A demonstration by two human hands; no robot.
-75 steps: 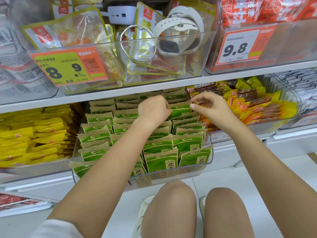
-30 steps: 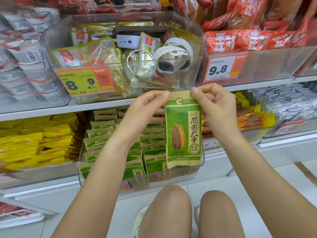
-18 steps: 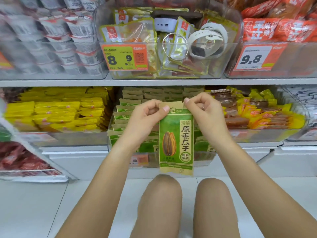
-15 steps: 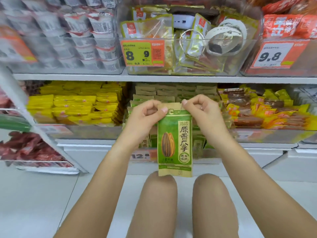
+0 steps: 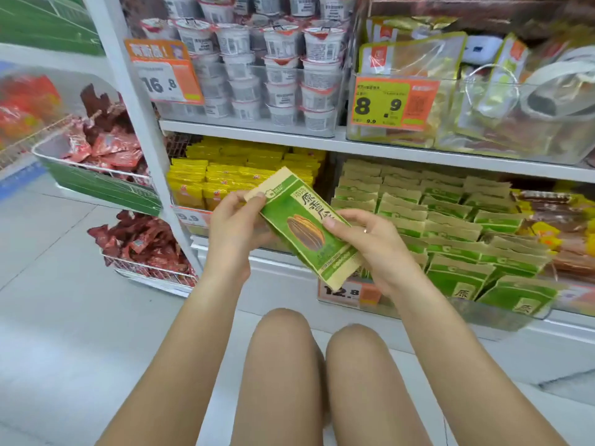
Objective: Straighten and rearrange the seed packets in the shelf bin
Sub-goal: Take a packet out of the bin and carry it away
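Observation:
One green and tan seed packet point(image 5: 299, 220) with a sunflower seed picture is held tilted in front of the shelf, its top toward the upper left. My left hand point(image 5: 233, 226) pinches its top corner. My right hand point(image 5: 370, 246) grips its lower right side, thumb on the front. To the right, the clear shelf bin point(image 5: 502, 312) holds several rows of the same green packets point(image 5: 450, 220), standing upright and leaning a little.
Yellow packets point(image 5: 231, 175) fill the bin to the left. Orange snack packs point(image 5: 560, 233) lie to the right. White cups point(image 5: 273, 59) and a bin with an 8.9 tag point(image 5: 391, 106) sit on the shelf above. Wire baskets of red packs point(image 5: 112, 149) stand left. My knees are below.
The view has swung left. The packet, held upright by its top corners before, is now tilted; my right hand has slid down to its lower side.

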